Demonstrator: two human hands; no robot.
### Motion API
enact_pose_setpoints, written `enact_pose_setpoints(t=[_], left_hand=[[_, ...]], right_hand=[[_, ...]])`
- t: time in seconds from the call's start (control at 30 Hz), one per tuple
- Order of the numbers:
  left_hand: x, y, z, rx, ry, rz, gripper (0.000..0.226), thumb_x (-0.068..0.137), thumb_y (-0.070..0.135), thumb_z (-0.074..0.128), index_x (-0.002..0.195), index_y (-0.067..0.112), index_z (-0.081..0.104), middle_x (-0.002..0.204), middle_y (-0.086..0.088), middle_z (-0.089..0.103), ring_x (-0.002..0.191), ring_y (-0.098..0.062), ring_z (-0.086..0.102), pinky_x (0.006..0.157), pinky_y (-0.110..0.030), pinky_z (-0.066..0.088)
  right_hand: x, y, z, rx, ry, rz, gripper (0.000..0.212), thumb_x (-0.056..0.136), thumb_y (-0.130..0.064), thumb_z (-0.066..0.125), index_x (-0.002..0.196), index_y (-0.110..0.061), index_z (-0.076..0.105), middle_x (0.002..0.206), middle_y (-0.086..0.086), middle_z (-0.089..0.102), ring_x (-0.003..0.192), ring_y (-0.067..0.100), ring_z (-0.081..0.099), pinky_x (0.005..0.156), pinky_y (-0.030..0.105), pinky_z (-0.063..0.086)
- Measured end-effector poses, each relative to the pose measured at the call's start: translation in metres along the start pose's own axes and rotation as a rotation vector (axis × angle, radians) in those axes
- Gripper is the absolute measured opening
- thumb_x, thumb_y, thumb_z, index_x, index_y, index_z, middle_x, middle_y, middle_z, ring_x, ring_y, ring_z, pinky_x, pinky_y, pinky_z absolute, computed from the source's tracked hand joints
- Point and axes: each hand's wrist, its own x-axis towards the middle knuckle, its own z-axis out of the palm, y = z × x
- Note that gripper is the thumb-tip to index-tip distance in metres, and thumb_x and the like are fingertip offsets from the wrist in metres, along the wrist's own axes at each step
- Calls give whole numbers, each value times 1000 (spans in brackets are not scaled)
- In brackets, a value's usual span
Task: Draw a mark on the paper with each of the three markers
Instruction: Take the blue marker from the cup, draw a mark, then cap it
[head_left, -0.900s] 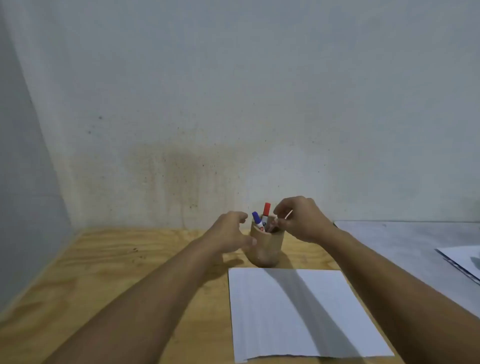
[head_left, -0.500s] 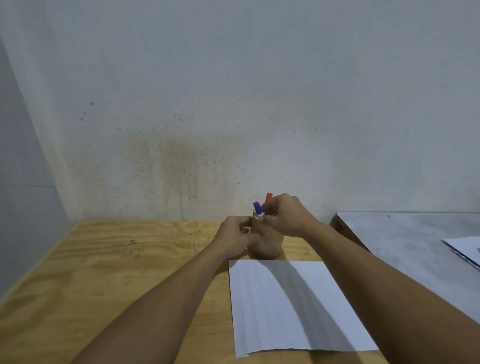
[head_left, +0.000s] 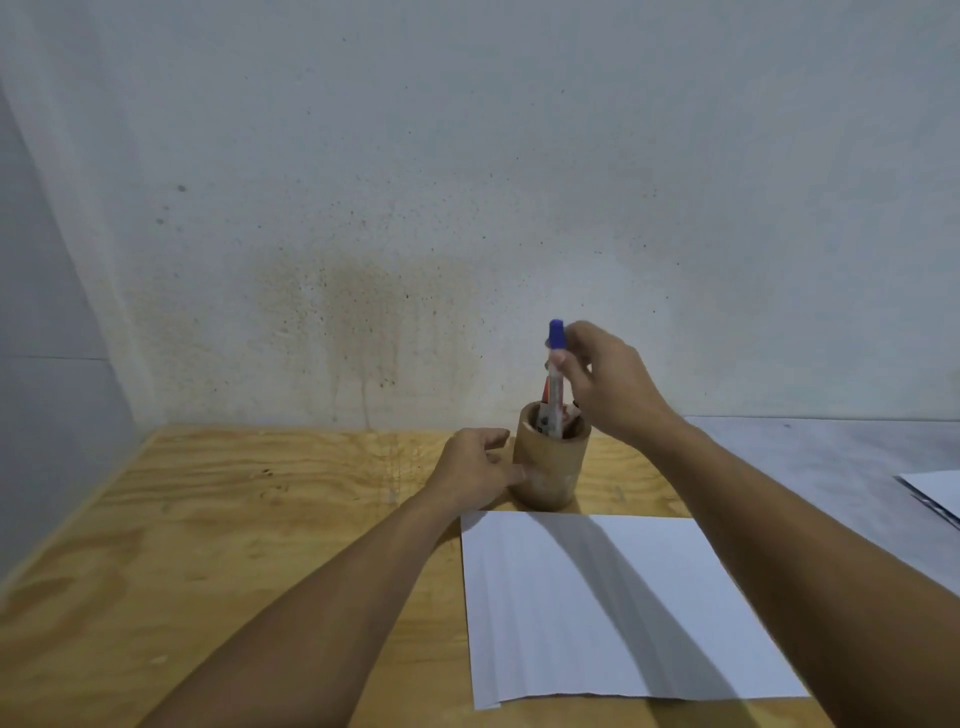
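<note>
The right hand (head_left: 605, 387) pinches the white-barrelled marker with a blue cap (head_left: 555, 371) just below the cap, thumb and fingertips closed on the barrel. The marker stands nearly upright, most of its length raised above the round, light-brown wooden cup (head_left: 551, 462), with its lower end still inside the rim. Behind it, below the right hand's fingers, a red-capped marker (head_left: 545, 391) shows in the cup (only a strip of red is visible, the rest hidden by the blue one). Something dark shows at the cup's rim right under the right palm; what it is cannot be told.

The left hand (head_left: 475, 475) rests at the left side of the cup, thumb touching its wall low down, the other fingers loosely curled and apart from it, holding nothing. The cup sits between the two hands, directly under the right one.

The white rectangular sheet of paper (head_left: 613, 608) lies flat on the pale plywood tabletop (head_left: 249, 530), just nearer the body than the cup, between the two forearms and partly under the right one. The shadow of the right arm falls diagonally across it, and no mark is visible on the part that shows. To the outside of the right arm, a grey surface (head_left: 810, 457) adjoins the plywood, with the corner of another white sheet (head_left: 935, 491) at the far edge of view.
</note>
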Motion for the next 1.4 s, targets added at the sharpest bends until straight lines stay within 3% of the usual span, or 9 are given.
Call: enact_pose_setpoints(t=[0.13, 0.27, 0.4, 0.6, 0.77, 1.0, 1.17, 1.27, 1.4], left_hand=[[-6, 13, -22, -10, 105, 30, 64, 76, 17, 77, 134, 12, 49, 139, -5, 53, 122, -20, 53, 90, -34, 50], [-22, 41, -48, -195, 200, 109, 42, 81, 18, 72, 121, 14, 62, 114, -1, 68, 98, -15, 65, 87, -35, 56], [-39, 59, -66, -524, 46, 147, 35, 83, 4, 67, 117, 10, 65, 103, -10, 72, 87, -24, 70, 79, -38, 59], [-55, 50, -66, -582, -72, 176, 24, 80, -9, 62, 101, 1, 69, 90, -14, 69, 79, -25, 68, 78, -36, 60], [-61, 32, -65, -432, 49, 159, 11, 80, -7, 65, 85, 0, 71, 71, -12, 70, 62, -24, 70, 67, -30, 61], [-63, 10, -80, -180, 170, 92, 6, 83, -1, 66, 83, -6, 68, 61, -10, 59, 47, -14, 54, 50, -23, 55], [-62, -17, -76, 285, 189, -10, 16, 80, 7, 70, 67, 15, 67, 71, -1, 64, 65, -12, 59, 49, -14, 43], [-64, -32, -67, 376, 209, -50, 7, 78, 9, 72, 71, 12, 71, 77, -3, 66, 72, -14, 62, 62, -27, 52], [-63, -39, -62, 400, 194, -6, 7, 76, 12, 75, 82, 7, 73, 80, -6, 67, 72, -13, 60, 65, -27, 49]], right_hand=[[1, -15, -20, 147, 95, -50, 27, 105, -22, 38, 125, -10, 51, 101, 3, 65, 94, 21, 66, 84, 38, 55], [-9, -25, -26, 219, 30, -25, 31, 102, -22, 47, 131, -15, 56, 90, -3, 61, 79, 15, 67, 68, 32, 60], [-23, -25, -17, 319, -60, 70, 17, 92, -23, 65, 101, -9, 66, 83, 5, 74, 65, 13, 70, 54, 29, 55], [-45, -26, -1, 505, -296, 199, 12, 88, -15, 69, 90, -3, 69, 78, 9, 76, 58, 10, 67, 55, 28, 49], [-59, -23, 17, 473, -309, 155, 18, 87, -11, 72, 92, 5, 69, 74, 13, 75, 56, 11, 66, 53, 26, 49], [-71, -15, 27, 322, -258, 86, 9, 88, 0, 67, 83, -5, 61, 73, 21, 71, 48, 9, 59, 50, 23, 50], [-77, -12, 19, 684, -321, 250, 19, 100, 1, 46, 103, 7, 63, 80, 24, 63, 65, 23, 64, 58, 33, 61], [-79, -11, 16, 949, -357, 395, 27, 101, 5, 41, 111, 5, 65, 88, 23, 65, 74, 29, 67, 65, 38, 63], [-81, -8, 17, 1130, -364, 412, 34, 88, 19, 52, 116, 4, 65, 88, 22, 63, 76, 27, 67, 71, 40, 64]])
